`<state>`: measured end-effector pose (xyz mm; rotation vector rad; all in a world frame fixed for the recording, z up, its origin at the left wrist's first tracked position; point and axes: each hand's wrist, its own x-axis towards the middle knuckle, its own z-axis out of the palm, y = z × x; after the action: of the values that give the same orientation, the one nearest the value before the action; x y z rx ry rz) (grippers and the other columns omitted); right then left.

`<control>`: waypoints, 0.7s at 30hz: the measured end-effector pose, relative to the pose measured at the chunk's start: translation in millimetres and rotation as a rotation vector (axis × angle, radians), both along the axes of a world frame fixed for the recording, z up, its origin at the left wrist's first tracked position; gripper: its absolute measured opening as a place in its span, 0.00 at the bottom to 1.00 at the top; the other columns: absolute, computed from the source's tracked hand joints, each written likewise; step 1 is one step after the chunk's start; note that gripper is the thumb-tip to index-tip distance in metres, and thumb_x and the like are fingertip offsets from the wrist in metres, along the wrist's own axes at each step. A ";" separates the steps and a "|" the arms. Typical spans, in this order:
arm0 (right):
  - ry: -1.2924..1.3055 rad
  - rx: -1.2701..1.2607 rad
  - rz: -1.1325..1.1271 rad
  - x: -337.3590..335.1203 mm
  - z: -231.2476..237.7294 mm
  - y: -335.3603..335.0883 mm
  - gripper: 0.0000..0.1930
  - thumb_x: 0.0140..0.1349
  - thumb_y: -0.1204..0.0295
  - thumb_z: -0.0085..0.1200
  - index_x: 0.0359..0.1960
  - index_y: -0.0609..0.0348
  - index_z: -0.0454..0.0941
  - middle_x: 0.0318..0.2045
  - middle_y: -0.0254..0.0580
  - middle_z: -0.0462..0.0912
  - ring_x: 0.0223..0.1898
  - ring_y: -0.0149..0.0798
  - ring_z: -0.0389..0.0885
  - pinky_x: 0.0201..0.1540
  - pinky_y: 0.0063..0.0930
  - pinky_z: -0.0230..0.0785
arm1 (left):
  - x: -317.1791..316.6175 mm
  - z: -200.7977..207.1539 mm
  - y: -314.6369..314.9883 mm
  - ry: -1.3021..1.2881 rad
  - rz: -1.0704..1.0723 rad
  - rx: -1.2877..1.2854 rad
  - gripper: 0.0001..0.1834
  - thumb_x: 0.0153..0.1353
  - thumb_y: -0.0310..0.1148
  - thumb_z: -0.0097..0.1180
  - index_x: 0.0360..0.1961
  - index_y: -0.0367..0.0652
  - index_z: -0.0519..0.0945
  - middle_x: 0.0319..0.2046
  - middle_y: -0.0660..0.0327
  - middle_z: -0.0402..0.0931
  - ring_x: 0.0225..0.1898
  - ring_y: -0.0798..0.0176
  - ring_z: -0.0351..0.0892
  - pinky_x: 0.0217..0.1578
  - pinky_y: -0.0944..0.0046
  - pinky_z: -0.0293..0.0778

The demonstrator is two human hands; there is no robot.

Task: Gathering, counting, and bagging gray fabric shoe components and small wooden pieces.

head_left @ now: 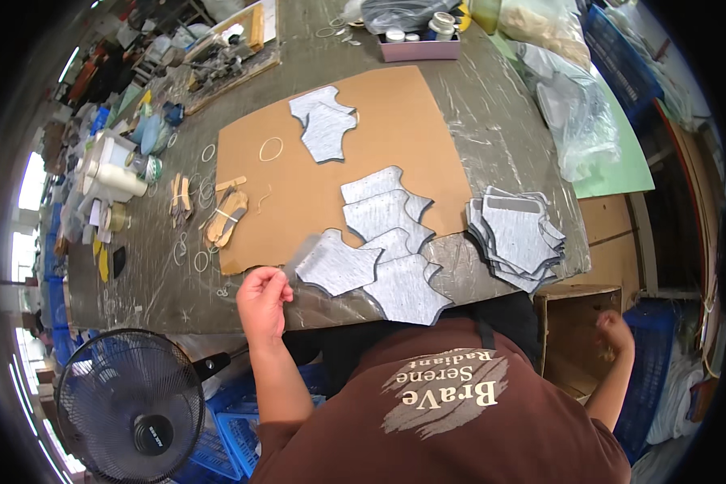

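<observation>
Grey, dark-edged cut pieces lie in several groups on the table [169, 298] in front of you. Your left hand [264, 302] is at the near edge of the table, its fingers curled in and its thumb against the forefinger; you cannot tell from this view whether it pinches anything. Just beside those fingers is a loose grey piece [337, 264], its left end blurred and its right side meeting an overlapping row of pieces [387, 211]. That row runs from the brown cardboard sheet [254, 173] down to the table edge nearest you.

Your right hand [615, 332] is away from the table, raised near an open cardboard box [577, 339]. Its fingers look partly bent, but it is too small and blurred to tell whether it is closed or holds something.

To the right of the row you have a thick pile of pieces [515, 234], and two more overlapping pieces [325, 133] lie toward the far side of the cardboard. A banded bundle of wooden sticks [227, 218] lies at the sheet's left edge. On the floor side, left of you, stands a black fan [129, 407].
</observation>
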<state>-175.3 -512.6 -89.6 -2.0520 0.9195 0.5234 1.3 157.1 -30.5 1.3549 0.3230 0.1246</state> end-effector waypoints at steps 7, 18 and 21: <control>-0.606 -0.815 -0.113 53.2 34.4 60.5 0.13 0.62 0.66 0.47 0.28 0.65 0.75 0.20 0.45 0.74 0.23 0.35 0.73 0.28 0.30 0.65 | -8.6 14.8 -10.2 -0.580 -0.032 1.101 0.09 0.44 0.13 0.55 0.28 0.36 0.77 0.29 0.56 0.74 0.29 0.61 0.74 0.31 0.67 0.71; -1.321 -0.088 1.155 216.3 105.2 383.5 0.14 0.43 0.77 0.59 0.34 0.60 0.75 0.36 0.41 0.74 0.38 0.46 0.72 0.39 0.36 0.67 | -8.5 -4.1 -3.6 -0.235 0.270 0.510 0.03 0.51 0.19 0.57 0.28 0.34 0.76 0.30 0.60 0.74 0.24 0.71 0.70 0.27 0.73 0.69; -1.380 -0.117 1.241 227.1 70.5 433.2 0.14 0.45 0.73 0.58 0.36 0.60 0.75 0.38 0.39 0.74 0.40 0.43 0.71 0.42 0.35 0.65 | 1.0 -8.6 -4.5 -0.083 0.218 0.166 0.04 0.53 0.22 0.57 0.31 0.34 0.77 0.21 0.64 0.74 0.21 0.75 0.71 0.22 0.76 0.68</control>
<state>51.8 -79.4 -19.1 -2.1815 -1.1824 -0.4268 2.3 152.6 -39.1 1.4715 0.3970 0.3958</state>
